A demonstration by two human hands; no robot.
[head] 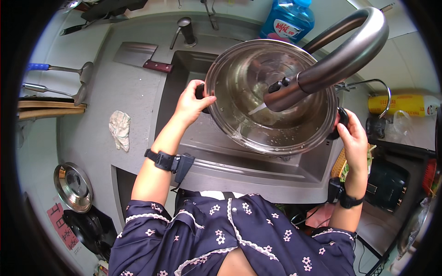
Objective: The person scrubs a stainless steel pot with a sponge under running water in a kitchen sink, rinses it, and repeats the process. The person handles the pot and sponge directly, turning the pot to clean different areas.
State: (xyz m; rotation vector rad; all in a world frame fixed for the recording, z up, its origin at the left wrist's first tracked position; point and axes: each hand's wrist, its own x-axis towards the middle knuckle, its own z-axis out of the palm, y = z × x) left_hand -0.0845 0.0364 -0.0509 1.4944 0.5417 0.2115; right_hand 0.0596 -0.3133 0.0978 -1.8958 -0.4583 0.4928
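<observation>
A large stainless steel pot (234,89) is held tilted over the kitchen sink (207,138). My left hand (191,103) grips its black side handle, thumb resting on the rim. On the opposite side, my right hand (354,138) has hold of the other black handle (342,119). Above the pot's opening hangs the pull-down head of a dark metal faucet (283,96), and a stream of water (258,108) runs from it into the pot. Water droplets and some suds cling to the inner wall near the lower rim.
Left of the sink, a cleaver (136,55) and a crumpled cloth (119,130) lie on the counter. A soap dispenser (187,32) and a blue detergent bottle (288,22) stand behind. A small curved tap (383,89) and a yellow basket (338,164) are at right.
</observation>
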